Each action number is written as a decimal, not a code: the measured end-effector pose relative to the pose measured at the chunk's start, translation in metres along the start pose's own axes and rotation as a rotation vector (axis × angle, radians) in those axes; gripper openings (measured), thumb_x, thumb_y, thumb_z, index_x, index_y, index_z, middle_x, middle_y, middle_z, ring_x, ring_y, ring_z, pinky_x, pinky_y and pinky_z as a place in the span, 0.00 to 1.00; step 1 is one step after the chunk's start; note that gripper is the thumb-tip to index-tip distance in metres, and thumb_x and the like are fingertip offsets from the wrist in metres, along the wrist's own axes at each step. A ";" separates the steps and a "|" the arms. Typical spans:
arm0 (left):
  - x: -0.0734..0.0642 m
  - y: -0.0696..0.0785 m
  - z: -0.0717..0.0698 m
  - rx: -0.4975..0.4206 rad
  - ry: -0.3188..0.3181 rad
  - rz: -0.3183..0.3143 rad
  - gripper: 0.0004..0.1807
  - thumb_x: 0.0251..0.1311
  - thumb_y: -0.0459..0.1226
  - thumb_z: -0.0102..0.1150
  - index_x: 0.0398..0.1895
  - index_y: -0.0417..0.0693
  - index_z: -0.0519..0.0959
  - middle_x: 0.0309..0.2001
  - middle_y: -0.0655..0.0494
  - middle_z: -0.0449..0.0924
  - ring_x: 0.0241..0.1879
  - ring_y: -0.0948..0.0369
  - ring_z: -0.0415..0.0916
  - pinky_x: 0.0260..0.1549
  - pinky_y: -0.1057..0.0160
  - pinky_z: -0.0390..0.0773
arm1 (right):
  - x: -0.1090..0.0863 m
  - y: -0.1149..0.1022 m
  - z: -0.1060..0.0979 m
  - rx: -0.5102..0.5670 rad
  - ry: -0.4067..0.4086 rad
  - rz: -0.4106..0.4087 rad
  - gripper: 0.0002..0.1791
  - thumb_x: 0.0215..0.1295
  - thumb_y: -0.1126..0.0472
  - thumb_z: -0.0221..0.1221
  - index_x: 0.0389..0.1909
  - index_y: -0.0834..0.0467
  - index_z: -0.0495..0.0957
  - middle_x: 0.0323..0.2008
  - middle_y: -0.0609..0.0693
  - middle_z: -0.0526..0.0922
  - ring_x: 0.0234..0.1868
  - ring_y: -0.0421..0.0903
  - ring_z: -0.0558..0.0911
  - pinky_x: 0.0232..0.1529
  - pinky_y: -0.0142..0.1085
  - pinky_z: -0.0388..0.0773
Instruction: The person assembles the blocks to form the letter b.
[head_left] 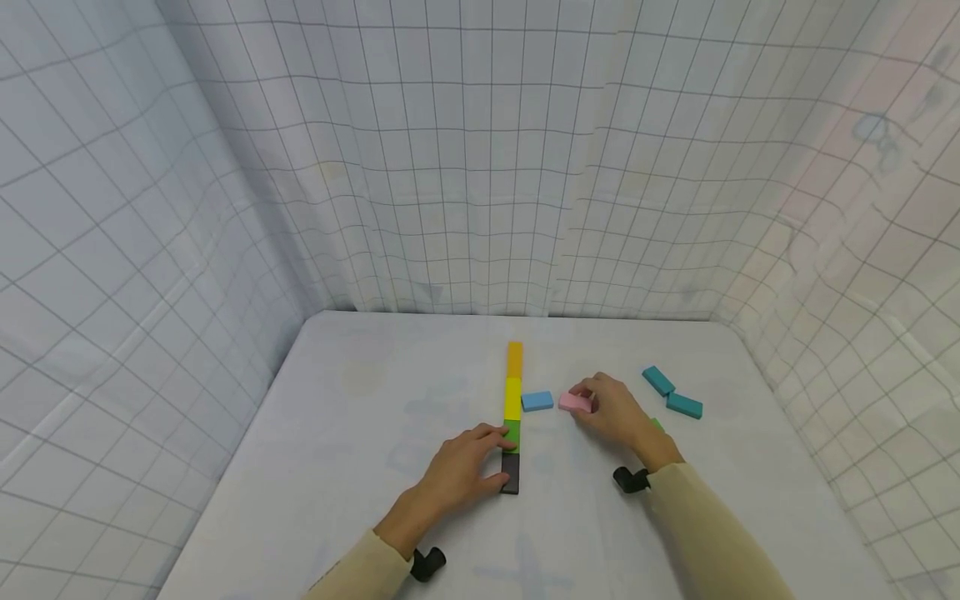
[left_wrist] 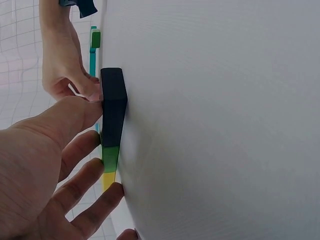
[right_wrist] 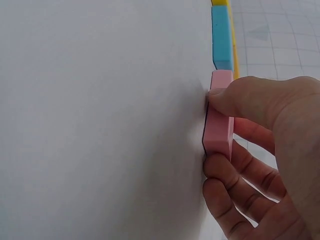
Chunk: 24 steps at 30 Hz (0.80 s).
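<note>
A straight line of flat blocks runs away from me: black (head_left: 511, 478), green (head_left: 513, 433), yellow (head_left: 512, 398) and orange (head_left: 514, 360). My left hand (head_left: 459, 468) rests along the line's left side, thumb at the black block and loosely spread fingertips at the green one. To the right, a light blue block (head_left: 537, 402) lies crosswise with its end against the yellow block. My right hand (head_left: 617, 415) pinches a pink block (right_wrist: 220, 127) between thumb and fingers, close to the blue block's outer end and in line with it.
Two teal blocks (head_left: 658, 381) (head_left: 684, 406) lie at the right, their ends close together. Another green block (head_left: 657, 424) is mostly hidden behind the right wrist. White cloth covers the table (head_left: 360, 383), and grid-patterned curtains (head_left: 465, 167) enclose its back and sides.
</note>
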<state>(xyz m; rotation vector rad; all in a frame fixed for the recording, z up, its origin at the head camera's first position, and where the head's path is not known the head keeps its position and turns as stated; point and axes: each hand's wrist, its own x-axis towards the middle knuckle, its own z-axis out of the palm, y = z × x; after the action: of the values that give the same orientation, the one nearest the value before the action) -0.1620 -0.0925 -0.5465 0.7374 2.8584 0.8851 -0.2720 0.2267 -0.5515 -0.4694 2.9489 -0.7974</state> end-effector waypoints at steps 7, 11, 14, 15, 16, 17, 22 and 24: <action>0.000 -0.001 0.001 0.005 0.004 0.005 0.24 0.73 0.41 0.82 0.70 0.53 0.88 0.79 0.51 0.84 0.74 0.45 0.86 0.68 0.34 0.87 | 0.002 -0.002 0.001 0.021 -0.006 -0.010 0.18 0.74 0.58 0.79 0.61 0.56 0.93 0.46 0.51 0.86 0.44 0.47 0.80 0.48 0.38 0.84; -0.001 0.000 0.001 0.007 0.006 0.003 0.25 0.73 0.41 0.82 0.70 0.53 0.88 0.79 0.51 0.84 0.74 0.44 0.86 0.68 0.32 0.87 | 0.002 -0.003 0.002 0.021 -0.013 -0.011 0.18 0.75 0.58 0.79 0.61 0.57 0.93 0.45 0.51 0.86 0.43 0.46 0.80 0.48 0.38 0.84; -0.001 0.000 0.001 0.005 0.006 -0.001 0.25 0.73 0.41 0.82 0.70 0.53 0.88 0.79 0.51 0.84 0.74 0.44 0.85 0.68 0.32 0.86 | 0.002 -0.004 0.002 0.020 -0.020 -0.005 0.18 0.75 0.58 0.79 0.61 0.56 0.93 0.46 0.51 0.86 0.43 0.46 0.80 0.48 0.38 0.85; -0.001 0.000 0.001 0.004 0.007 -0.001 0.25 0.73 0.41 0.82 0.70 0.53 0.88 0.79 0.51 0.84 0.74 0.44 0.85 0.68 0.32 0.86 | 0.002 -0.005 0.002 0.017 -0.022 -0.003 0.18 0.75 0.58 0.79 0.62 0.56 0.92 0.46 0.51 0.86 0.43 0.46 0.80 0.49 0.38 0.85; -0.001 0.000 0.001 0.002 0.008 -0.001 0.25 0.73 0.41 0.82 0.70 0.53 0.88 0.79 0.51 0.84 0.74 0.44 0.85 0.68 0.32 0.86 | 0.002 -0.005 0.002 0.017 -0.022 -0.001 0.18 0.75 0.58 0.79 0.62 0.56 0.92 0.46 0.51 0.86 0.43 0.46 0.80 0.49 0.38 0.85; -0.001 0.000 0.001 0.002 0.009 -0.001 0.25 0.73 0.41 0.82 0.70 0.53 0.88 0.79 0.51 0.84 0.74 0.44 0.85 0.68 0.32 0.86 | 0.002 -0.005 0.003 0.017 -0.021 0.002 0.18 0.75 0.58 0.79 0.62 0.56 0.92 0.46 0.51 0.86 0.44 0.46 0.80 0.49 0.39 0.86; -0.001 0.000 0.001 0.003 0.012 -0.005 0.25 0.73 0.41 0.82 0.70 0.53 0.88 0.79 0.51 0.84 0.74 0.44 0.86 0.68 0.32 0.86 | 0.002 -0.005 0.004 0.017 -0.011 0.005 0.18 0.74 0.58 0.79 0.61 0.56 0.93 0.46 0.51 0.86 0.44 0.47 0.81 0.50 0.39 0.86; -0.001 0.000 0.001 0.007 0.014 -0.005 0.25 0.72 0.41 0.82 0.70 0.53 0.88 0.79 0.51 0.84 0.74 0.45 0.86 0.68 0.33 0.86 | 0.002 -0.006 0.004 0.017 -0.011 0.004 0.18 0.74 0.58 0.79 0.61 0.56 0.93 0.46 0.51 0.86 0.44 0.47 0.81 0.49 0.39 0.86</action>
<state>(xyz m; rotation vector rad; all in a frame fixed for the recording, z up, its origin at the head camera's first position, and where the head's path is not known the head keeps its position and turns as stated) -0.1605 -0.0921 -0.5474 0.7271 2.8758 0.8829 -0.2721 0.2195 -0.5518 -0.4649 2.9298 -0.8166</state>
